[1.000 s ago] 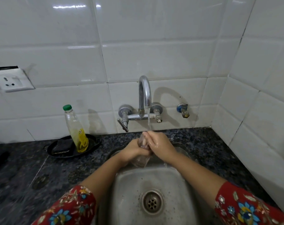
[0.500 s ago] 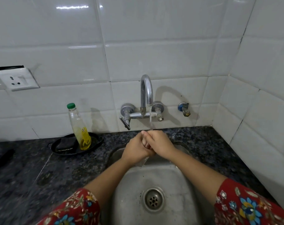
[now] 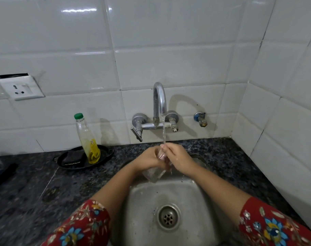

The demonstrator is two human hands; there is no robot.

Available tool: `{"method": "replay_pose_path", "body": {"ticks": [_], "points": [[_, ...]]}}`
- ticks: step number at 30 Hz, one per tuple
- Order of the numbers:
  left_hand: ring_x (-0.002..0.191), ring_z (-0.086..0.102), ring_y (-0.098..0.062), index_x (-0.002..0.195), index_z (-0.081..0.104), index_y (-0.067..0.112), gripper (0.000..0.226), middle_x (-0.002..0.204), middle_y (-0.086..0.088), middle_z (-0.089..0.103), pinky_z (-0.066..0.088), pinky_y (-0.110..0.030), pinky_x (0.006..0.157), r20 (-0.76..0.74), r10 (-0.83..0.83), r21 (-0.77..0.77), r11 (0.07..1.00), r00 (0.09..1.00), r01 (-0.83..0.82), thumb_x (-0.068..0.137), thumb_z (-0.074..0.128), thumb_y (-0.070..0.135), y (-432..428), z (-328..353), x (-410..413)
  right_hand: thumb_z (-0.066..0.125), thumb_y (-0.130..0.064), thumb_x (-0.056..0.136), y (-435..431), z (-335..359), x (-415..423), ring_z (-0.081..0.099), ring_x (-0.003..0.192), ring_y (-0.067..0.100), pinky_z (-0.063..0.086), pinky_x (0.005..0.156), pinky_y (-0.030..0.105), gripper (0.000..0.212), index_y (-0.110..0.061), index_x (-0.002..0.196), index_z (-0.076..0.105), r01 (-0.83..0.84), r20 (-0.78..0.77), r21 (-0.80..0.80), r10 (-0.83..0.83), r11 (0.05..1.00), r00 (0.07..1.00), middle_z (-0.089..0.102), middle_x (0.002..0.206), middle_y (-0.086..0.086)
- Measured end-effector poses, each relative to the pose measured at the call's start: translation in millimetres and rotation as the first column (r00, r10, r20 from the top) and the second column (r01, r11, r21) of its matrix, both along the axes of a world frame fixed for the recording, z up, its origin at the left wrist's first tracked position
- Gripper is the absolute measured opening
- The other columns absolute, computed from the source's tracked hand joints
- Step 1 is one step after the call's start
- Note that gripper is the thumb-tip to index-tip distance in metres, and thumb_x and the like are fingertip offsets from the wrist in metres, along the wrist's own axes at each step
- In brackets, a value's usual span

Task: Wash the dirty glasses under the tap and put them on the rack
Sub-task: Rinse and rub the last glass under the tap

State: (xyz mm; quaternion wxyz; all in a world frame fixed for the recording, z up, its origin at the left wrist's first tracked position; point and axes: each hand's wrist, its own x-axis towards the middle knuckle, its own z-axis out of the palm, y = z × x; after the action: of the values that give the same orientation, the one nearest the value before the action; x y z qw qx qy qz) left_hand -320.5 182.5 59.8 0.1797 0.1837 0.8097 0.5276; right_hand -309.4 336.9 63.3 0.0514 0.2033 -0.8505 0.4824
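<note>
A clear drinking glass (image 3: 153,174) is tilted over the steel sink (image 3: 192,201), its mouth up under the stream running from the chrome tap (image 3: 159,100). My left hand (image 3: 147,159) wraps around the glass from the left. My right hand (image 3: 179,158) grips it at the rim from the right, with fingers over or inside the mouth. Most of the glass is hidden by both hands; only its base shows below them. No rack is in view.
A soap bottle (image 3: 88,139) with a green cap stands in a black dish (image 3: 105,155) with a dark sponge, on the granite counter (image 3: 35,183) to the left. A second glass (image 3: 198,163) sits behind my right wrist. Tiled walls close the back and right.
The glass has tipped so that its base shows below my hands again. My hands stay under the running water, shifting slightly around the glass.
</note>
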Motion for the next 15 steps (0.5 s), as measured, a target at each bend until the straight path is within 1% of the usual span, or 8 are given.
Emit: {"method": "replay_pose_path", "body": {"ticks": [2, 4, 5, 7, 9, 11, 13, 15], "points": [[0.086, 0.067, -0.024, 0.100, 0.064, 0.008, 0.028, 0.094, -0.008, 0.070, 0.054, -0.033, 0.080, 0.288, -0.159, 0.201, 0.974, 0.944, 0.103, 0.073, 0.072, 0.007, -14, 6, 0, 0.041, -0.023, 0.101, 4, -11, 3, 0.064, 0.070, 0.017, 0.053, 0.071, 0.037, 0.031, -0.012, 0.081, 0.062, -0.009, -0.031, -0.132, 0.005, 0.991, 1.000, 0.066, 0.073, 0.002], [0.081, 0.068, -0.024, 0.103, 0.062, 0.006, 0.030, 0.093, -0.012, 0.069, 0.057, -0.034, 0.078, 0.406, -0.169, 0.253, 0.965, 0.898, 0.068, 0.073, 0.069, 0.008, -16, 3, 4, 0.041, -0.021, 0.101, 1, -15, 5, 0.064, 0.070, 0.017, 0.053, 0.071, 0.039, 0.029, -0.019, 0.080, 0.061, 0.004, -0.029, -0.166, -0.009, 0.986, 1.000, 0.066, 0.073, -0.001], [0.077, 0.068, -0.023, 0.102, 0.062, 0.005, 0.031, 0.089, -0.011, 0.069, 0.057, -0.036, 0.076, 0.385, -0.116, 0.234, 0.972, 0.916, 0.024, 0.071, 0.067, 0.008, -12, -1, 5, 0.041, -0.023, 0.101, -1, -14, 4, 0.065, 0.072, 0.018, 0.053, 0.072, 0.039, 0.029, -0.019, 0.081, 0.062, 0.008, -0.023, -0.145, -0.012, 0.989, 1.000, 0.067, 0.076, 0.001], [0.072, 0.066, -0.020, 0.098, 0.063, 0.009, 0.037, 0.084, -0.006, 0.070, 0.058, -0.044, 0.079, 0.166, 0.132, 0.033, 0.990, 0.977, -0.140, 0.063, 0.073, 0.015, 0, -7, 9, 0.042, -0.029, 0.100, -4, -7, -3, 0.067, 0.075, 0.021, 0.054, 0.078, 0.043, 0.036, -0.011, 0.081, 0.066, -0.010, 0.067, -0.097, 0.016, 0.995, 0.998, 0.071, 0.078, 0.006], [0.079, 0.064, -0.019, 0.106, 0.058, 0.017, 0.054, 0.091, 0.001, 0.069, 0.054, -0.037, 0.073, -0.211, 0.347, -0.272, 0.877, 0.914, -0.396, 0.058, 0.080, 0.029, 11, -10, 15, 0.043, -0.032, 0.100, -5, 4, -9, 0.067, 0.075, 0.025, 0.053, 0.084, 0.046, 0.040, -0.009, 0.078, 0.067, -0.001, 0.231, -0.073, 0.018, 0.997, 0.973, 0.073, 0.080, 0.013], [0.085, 0.064, -0.021, 0.116, 0.050, 0.020, 0.065, 0.098, 0.002, 0.067, 0.046, -0.029, 0.068, -0.430, 0.375, -0.358, 0.765, 0.822, -0.536, 0.061, 0.081, 0.037, 19, -9, 21, 0.046, -0.030, 0.099, -6, 9, -9, 0.067, 0.074, 0.028, 0.052, 0.084, 0.045, 0.037, -0.008, 0.077, 0.066, 0.003, 0.293, -0.110, 0.029, 0.994, 0.956, 0.073, 0.082, 0.018], [0.085, 0.065, -0.020, 0.116, 0.051, 0.021, 0.064, 0.099, 0.002, 0.067, 0.050, -0.032, 0.070, -0.405, 0.303, -0.333, 0.830, 0.863, -0.448, 0.062, 0.082, 0.034, 17, -6, 17, 0.047, -0.027, 0.099, -2, 9, -4, 0.067, 0.073, 0.026, 0.053, 0.081, 0.041, 0.037, -0.002, 0.083, 0.068, 0.008, 0.220, -0.143, 0.024, 0.990, 0.975, 0.072, 0.081, 0.016], [0.085, 0.067, -0.020, 0.111, 0.056, 0.017, 0.052, 0.096, 0.000, 0.070, 0.055, -0.038, 0.079, -0.081, 0.093, -0.134, 0.986, 0.992, -0.104, 0.066, 0.081, 0.021, 4, 0, 7, 0.046, -0.022, 0.100, 4, 3, 1, 0.067, 0.071, 0.013, 0.053, 0.077, 0.029, 0.034, -0.007, 0.081, 0.071, 0.023, 0.128, -0.202, 0.003, 0.979, 0.992, 0.071, 0.076, 0.007]]}}
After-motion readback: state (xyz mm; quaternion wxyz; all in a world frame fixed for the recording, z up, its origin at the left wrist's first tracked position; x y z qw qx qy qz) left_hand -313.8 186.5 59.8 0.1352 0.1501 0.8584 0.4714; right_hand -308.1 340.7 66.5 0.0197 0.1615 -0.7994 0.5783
